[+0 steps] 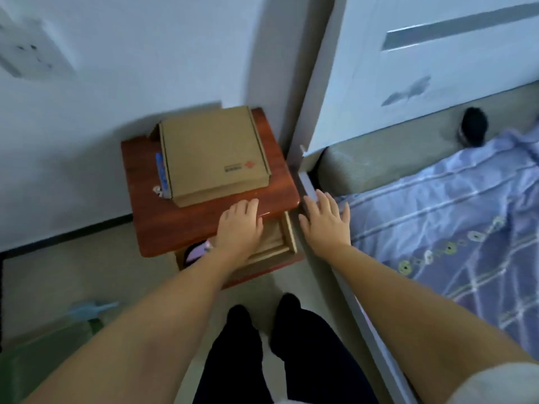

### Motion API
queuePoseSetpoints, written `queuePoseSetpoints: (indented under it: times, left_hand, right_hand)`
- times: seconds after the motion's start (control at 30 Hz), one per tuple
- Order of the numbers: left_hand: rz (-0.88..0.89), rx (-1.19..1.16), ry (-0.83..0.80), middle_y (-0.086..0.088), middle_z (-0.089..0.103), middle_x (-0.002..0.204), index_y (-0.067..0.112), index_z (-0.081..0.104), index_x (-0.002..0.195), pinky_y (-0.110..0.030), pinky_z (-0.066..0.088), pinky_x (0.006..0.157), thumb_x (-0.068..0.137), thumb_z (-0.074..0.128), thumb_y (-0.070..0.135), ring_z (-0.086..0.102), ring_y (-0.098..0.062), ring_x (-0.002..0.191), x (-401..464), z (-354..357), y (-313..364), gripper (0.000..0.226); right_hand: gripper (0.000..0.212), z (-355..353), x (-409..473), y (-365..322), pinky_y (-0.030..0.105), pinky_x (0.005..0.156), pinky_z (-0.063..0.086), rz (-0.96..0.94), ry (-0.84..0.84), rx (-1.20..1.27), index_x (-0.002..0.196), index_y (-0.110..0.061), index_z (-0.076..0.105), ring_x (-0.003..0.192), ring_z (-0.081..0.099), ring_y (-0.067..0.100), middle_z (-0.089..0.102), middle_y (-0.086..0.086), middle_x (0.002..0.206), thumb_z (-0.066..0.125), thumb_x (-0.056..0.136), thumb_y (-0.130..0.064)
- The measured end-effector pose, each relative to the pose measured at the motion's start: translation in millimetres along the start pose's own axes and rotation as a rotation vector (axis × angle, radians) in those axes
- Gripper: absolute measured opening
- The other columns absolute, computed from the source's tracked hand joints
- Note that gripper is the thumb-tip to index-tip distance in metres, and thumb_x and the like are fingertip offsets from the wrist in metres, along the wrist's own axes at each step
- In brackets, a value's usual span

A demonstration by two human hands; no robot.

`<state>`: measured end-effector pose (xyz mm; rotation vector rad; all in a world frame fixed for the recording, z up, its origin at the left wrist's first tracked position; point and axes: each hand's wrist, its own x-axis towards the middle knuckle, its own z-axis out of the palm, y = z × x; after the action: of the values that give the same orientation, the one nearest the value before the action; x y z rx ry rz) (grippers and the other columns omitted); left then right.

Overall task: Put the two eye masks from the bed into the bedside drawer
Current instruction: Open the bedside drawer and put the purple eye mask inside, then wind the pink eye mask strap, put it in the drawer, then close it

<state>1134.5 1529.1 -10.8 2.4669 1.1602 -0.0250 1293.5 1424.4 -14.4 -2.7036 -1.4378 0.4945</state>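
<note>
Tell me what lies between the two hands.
In the head view, the open drawer's right wall and a strip of floor gap lie between the left hand and the right hand; no eye mask there.

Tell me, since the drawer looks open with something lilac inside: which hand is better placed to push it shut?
The left hand, probably. It lies over the open drawer at the nightstand's front edge, empty. The right hand is spread beside the bed, off to the drawer's side.
</note>
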Motion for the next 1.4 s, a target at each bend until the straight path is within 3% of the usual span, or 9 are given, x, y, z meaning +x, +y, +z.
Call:
queuePoseSetpoints:
  times: [0.3, 0.6, 0.77, 0.93, 1.03, 1.1, 1.2, 1.27, 1.4]
  left_hand:
    - [0.484, 0.149, 0.006, -0.016, 0.055, 0.121, 0.007, 0.043, 0.125, -0.043, 0.043, 0.088, 0.090, 0.045, 0.025, 0.052, -0.033, 0.109, 114.6, -13.7, 203.1, 0.040]
    - [0.556, 0.180, -0.273, -0.016, 0.046, 0.131, 0.009, 0.037, 0.131, -0.045, 0.041, 0.090, 0.090, 0.044, 0.025, 0.049, -0.035, 0.111, 231.8, 135.8, 406.1, 0.044]
    - [0.647, 0.205, -0.322, -0.014, 0.042, 0.135, 0.011, 0.035, 0.134, -0.043, 0.036, 0.093, 0.089, 0.045, 0.021, 0.046, -0.035, 0.114, 310.7, 222.3, 496.9, 0.046]
    - [0.672, 0.251, -0.188, -0.015, 0.026, 0.149, 0.010, 0.024, 0.141, -0.042, 0.029, 0.103, 0.086, 0.045, 0.012, 0.030, -0.030, 0.133, 388.2, 295.3, 558.4, 0.059]
    - [0.702, 0.305, -0.079, -0.012, 0.012, 0.156, 0.011, 0.011, 0.145, -0.042, 0.024, 0.112, 0.089, 0.040, 0.008, 0.011, -0.027, 0.144, 421.8, 325.5, 574.8, 0.063]
    - [0.693, 0.336, -0.075, -0.010, 0.013, 0.156, 0.013, 0.010, 0.145, -0.043, 0.026, 0.110, 0.090, 0.039, 0.005, 0.011, -0.027, 0.143, 442.5, 339.3, 581.9, 0.062]
    - [0.612, 0.308, -0.131, -0.015, 0.037, 0.141, 0.011, 0.035, 0.134, -0.047, 0.041, 0.088, 0.089, 0.041, 0.004, 0.036, -0.036, 0.124, 462.0, 348.7, 595.6, 0.045]
    - [0.594, 0.243, -0.112, -0.019, 0.048, 0.123, 0.004, 0.047, 0.114, -0.046, 0.040, 0.071, 0.092, 0.040, 0.008, 0.045, -0.037, 0.107, 463.5, 350.3, 603.7, 0.023]
    - [0.524, 0.138, -0.233, -0.020, 0.054, 0.103, 0.003, 0.050, 0.093, -0.039, 0.033, 0.062, 0.091, 0.038, 0.012, 0.051, -0.034, 0.085, 434.9, 340.3, 592.0, 0.015]
  right_hand:
    - [0.049, -89.5, 10.0, 199.8, 0.058, 0.113, 0.006, 0.357, 0.179, 0.054, 0.142, -0.023, 0.025, 0.143, 0.013, 0.024, 0.021, 0.008, 0.154, 0.029, 0.096, -0.040]
    - [0.049, -72.4, 66.5, 437.3, 0.058, 0.114, 0.001, 0.559, 0.065, 0.129, 0.143, -0.024, 0.020, 0.145, 0.006, 0.023, 0.015, 0.007, 0.157, 0.023, 0.096, -0.039]
    - [0.046, -30.5, 119.9, 540.8, 0.059, 0.114, 0.002, 0.570, 0.022, 0.148, 0.141, -0.027, 0.020, 0.144, 0.006, 0.022, 0.016, 0.006, 0.156, 0.024, 0.096, -0.038]
    - [0.047, 29.8, 150.2, 592.7, 0.062, 0.112, 0.003, 0.551, 0.055, 0.183, 0.141, -0.027, 0.026, 0.144, 0.010, 0.021, 0.020, 0.006, 0.155, 0.028, 0.096, -0.038]
    - [0.048, 56.0, 148.5, 600.2, 0.064, 0.112, 0.004, 0.492, 0.232, 0.184, 0.139, -0.022, 0.036, 0.141, 0.023, 0.027, 0.032, 0.011, 0.151, 0.031, 0.093, -0.036]
    - [0.048, 62.4, 153.5, 603.0, 0.065, 0.109, 0.008, 0.493, 0.334, 0.194, 0.133, -0.019, 0.045, 0.137, 0.033, 0.029, 0.042, 0.013, 0.145, 0.036, 0.088, -0.034]
    - [0.048, 66.4, 156.6, 603.5, 0.063, 0.109, 0.007, 0.484, 0.364, 0.206, 0.131, -0.019, 0.048, 0.136, 0.033, 0.028, 0.043, 0.012, 0.144, 0.039, 0.085, -0.033]
    - [0.049, 67.4, 156.3, 605.0, 0.062, 0.110, 0.005, 0.481, 0.359, 0.208, 0.132, -0.020, 0.047, 0.137, 0.032, 0.028, 0.042, 0.011, 0.145, 0.039, 0.085, -0.033]
    - [0.050, 66.2, 154.5, 607.8, 0.058, 0.112, -0.005, 0.483, 0.294, 0.238, 0.137, -0.021, 0.040, 0.141, 0.023, 0.028, 0.033, 0.010, 0.150, 0.035, 0.089, -0.035]
